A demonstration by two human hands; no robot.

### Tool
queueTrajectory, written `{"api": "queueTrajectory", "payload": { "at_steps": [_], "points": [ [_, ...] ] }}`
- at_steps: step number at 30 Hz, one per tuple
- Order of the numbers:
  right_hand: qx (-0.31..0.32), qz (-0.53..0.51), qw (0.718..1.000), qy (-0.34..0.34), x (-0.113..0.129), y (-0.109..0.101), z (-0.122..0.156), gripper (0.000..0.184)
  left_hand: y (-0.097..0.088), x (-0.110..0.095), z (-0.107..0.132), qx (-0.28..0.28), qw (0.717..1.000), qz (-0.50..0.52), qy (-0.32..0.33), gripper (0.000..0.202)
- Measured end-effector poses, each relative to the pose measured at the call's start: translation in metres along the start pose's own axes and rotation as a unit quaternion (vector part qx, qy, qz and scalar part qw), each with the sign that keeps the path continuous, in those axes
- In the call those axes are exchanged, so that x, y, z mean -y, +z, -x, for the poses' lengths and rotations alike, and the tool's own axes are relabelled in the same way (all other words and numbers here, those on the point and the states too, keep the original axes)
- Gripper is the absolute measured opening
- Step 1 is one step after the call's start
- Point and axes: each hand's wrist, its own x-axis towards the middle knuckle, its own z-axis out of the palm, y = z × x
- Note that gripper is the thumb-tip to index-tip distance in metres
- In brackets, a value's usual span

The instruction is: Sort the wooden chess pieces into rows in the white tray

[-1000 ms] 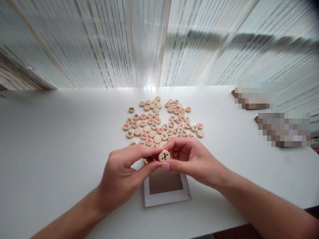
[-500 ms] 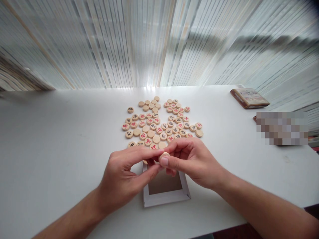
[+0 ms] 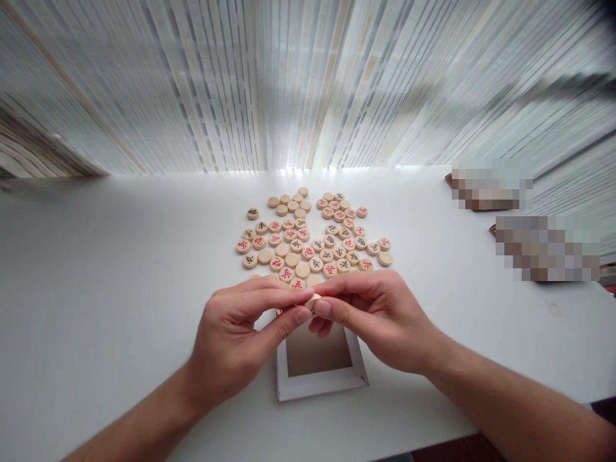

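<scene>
Between my two hands is one round wooden Chinese chess piece (image 3: 312,301), tilted, with a bit of dark marking at its lower edge. My left hand (image 3: 250,333) pinches it from the left with thumb and fingers. From the right, the thumb and fingers of my right hand (image 3: 375,314) close on the same piece. Just below both hands lies a shallow white box (image 3: 322,384) with a brown inside; its far end is hidden by my fingers. Beyond them, several loose chess pieces (image 3: 291,260) lie spread flat, some with red or black characters, some blank.
The white table (image 3: 144,269) extends to a striped curtain (image 3: 269,83) at the back. Two flat boxes, partly blurred, lie on the right, a far box (image 3: 486,186) and a nearer box (image 3: 543,250). The table's front edge shows at lower right.
The held piece has turned and tilted between my fingers, and a dark marking now shows on it. My left thumb has come up against it. Both hands stay above the white box.
</scene>
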Motion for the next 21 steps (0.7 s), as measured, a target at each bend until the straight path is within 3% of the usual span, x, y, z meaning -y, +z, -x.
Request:
{"api": "queueTrajectory", "payload": {
  "at_steps": [11,17,21],
  "points": [
    [-0.001,-0.007,1.0,-0.027,-0.011,0.0,-0.003,0.021,0.005,-0.006,-0.004,-0.036,0.989,0.093,-0.111,0.019],
    [-0.046,0.025,0.996,-0.073,-0.017,-0.001,-0.002,0.032,0.006,-0.003,0.0,-0.051,0.991,0.072,-0.096,0.024],
    [-0.055,0.102,0.985,-0.128,-0.017,-0.004,-0.003,0.024,0.005,-0.001,-0.001,-0.06,0.995,0.048,-0.068,0.024]
  ]
}}
